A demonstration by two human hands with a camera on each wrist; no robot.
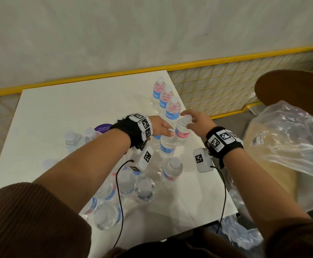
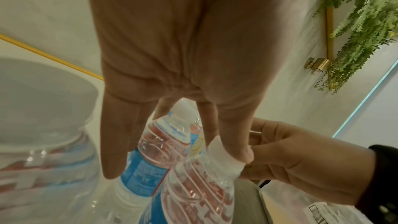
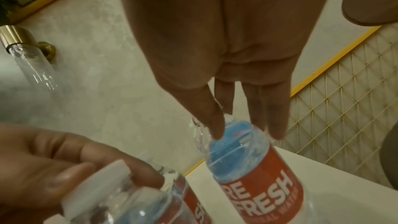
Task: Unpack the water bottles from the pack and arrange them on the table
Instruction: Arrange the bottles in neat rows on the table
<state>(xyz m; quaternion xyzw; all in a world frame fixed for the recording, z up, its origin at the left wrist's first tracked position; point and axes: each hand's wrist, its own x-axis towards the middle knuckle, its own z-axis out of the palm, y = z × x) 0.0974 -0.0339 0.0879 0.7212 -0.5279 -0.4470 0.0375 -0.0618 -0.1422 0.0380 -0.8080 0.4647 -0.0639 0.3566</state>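
On the white table my left hand pinches the white cap of an upright blue-labelled water bottle. The left wrist view shows thumb and fingers round that cap, above the bottle. Just right of it, my right hand grips the top of a red-labelled bottle; its fingers come down over the bottle's shoulder. The two bottles stand nearly touching. A row of three bottles lines the far right edge. Several more bottles stand in crumpled clear wrap near me.
Two bottles stand at the left, by a purple sticker. A yellow mesh fence runs behind the table. A large clear plastic bag and a brown round object sit to the right.
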